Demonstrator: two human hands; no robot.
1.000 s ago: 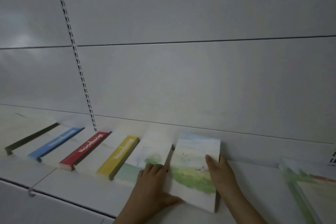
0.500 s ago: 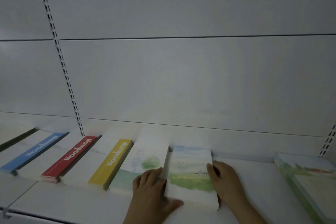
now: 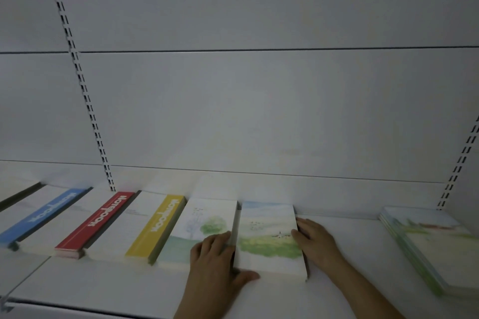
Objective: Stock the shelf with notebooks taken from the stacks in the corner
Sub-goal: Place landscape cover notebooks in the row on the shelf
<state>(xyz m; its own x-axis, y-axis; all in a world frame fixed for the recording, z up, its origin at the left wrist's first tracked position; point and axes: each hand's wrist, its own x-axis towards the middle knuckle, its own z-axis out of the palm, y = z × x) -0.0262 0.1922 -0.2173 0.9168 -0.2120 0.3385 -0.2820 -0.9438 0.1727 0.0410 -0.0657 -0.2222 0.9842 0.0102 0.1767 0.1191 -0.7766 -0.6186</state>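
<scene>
A stack of notebooks with a green meadow cover point(image 3: 269, 238) lies flat on the white shelf point(image 3: 103, 285). My left hand point(image 3: 215, 267) grips its left side, fingers in the gap beside it, thumb along the front edge. My right hand point(image 3: 315, 242) presses against its right edge. To the left lies a stack with a tree cover point(image 3: 199, 225), then stacks with yellow point(image 3: 158, 225), red point(image 3: 98, 223) and blue point(image 3: 46, 215) bands.
Another stack of painted-cover notebooks point(image 3: 432, 243) lies at the shelf's right end. A white back panel point(image 3: 259, 111) with slotted uprights point(image 3: 77, 72) rises behind. Bare shelf surface shows between the held stack and the right-hand stack.
The meadow-cover stack has gone from tilted to flat on the shelf and slid back toward the panel, next to the tree-cover stack. Both hands stay on its sides.
</scene>
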